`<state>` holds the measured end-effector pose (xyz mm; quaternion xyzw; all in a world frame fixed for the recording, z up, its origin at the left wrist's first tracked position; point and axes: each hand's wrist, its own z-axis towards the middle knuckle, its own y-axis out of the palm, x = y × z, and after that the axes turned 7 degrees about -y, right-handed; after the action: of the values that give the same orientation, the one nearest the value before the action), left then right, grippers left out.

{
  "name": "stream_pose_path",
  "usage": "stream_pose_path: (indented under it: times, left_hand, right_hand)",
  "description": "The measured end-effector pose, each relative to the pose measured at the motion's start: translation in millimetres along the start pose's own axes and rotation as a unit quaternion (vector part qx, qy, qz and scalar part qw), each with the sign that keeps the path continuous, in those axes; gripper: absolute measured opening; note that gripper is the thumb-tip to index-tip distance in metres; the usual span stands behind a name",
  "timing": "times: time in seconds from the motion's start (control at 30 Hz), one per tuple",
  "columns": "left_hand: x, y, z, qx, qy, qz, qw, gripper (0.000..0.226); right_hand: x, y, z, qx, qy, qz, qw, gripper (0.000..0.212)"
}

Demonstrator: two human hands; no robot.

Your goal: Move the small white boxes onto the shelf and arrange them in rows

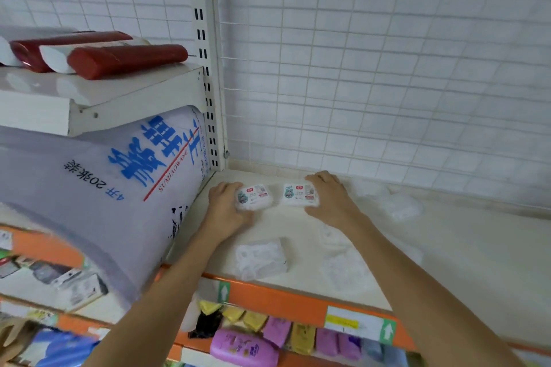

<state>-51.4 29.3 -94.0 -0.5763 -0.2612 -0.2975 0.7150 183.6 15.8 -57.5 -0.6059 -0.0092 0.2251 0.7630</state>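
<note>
You're mid-placement: left hand point(226, 202) grips one small white box point(254, 196), right hand point(328, 197) grips a second box point(299, 194), both down near the shelf point(447, 247) back corner. Next: square them side by side, then release.

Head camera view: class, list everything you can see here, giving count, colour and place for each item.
small white boxes: two, white with printed labels, side by side at the back of the shelf, one under each hand
clear wrapped packs: several, whitish, blurred, scattered on the shelf
shelf: one, cream with orange front edge
large paper pack: one, pale grey with blue lettering, left
red tubes: two, upper left shelf
coloured packets: many, purple and yellow, shelf below
left hand: grips the left box
right hand: grips the right box
</note>
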Motion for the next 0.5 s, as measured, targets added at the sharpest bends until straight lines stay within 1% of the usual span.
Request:
stream_pose_path:
  times: [0.07,0.13,0.23,0.3,0.43,0.5]
  left_hand:
    - [8,-9,-3,0.014,0.017,-0.029,0.999,0.069]
    - [12,-18,-8,0.007,0.044,-0.041,0.998,0.068]
    - [13,-20,-16,-0.059,0.093,-0.055,0.992,0.07]
    - [17,-17,-26,-0.104,0.134,-0.058,0.984,0.069]
    - [42,-4,-48,-0.141,0.22,-0.039,0.964,0.067]
    - [63,10,-60,-0.171,0.255,-0.05,0.95,0.068]
  right_hand:
    - [-6,-11,-11,0.036,0.016,0.011,0.999,0.065]
    - [-9,-21,-32,0.066,0.04,0.035,0.996,0.064]
    - [-7,-38,-81,0.093,0.091,0.082,0.988,0.066]
    - [-2,-49,-121,0.101,0.119,0.085,0.984,0.066]
    - [7,-67,-202,0.14,0.182,0.069,0.971,0.068]
    - [8,-74,-242,0.168,0.219,0.056,0.959,0.069]
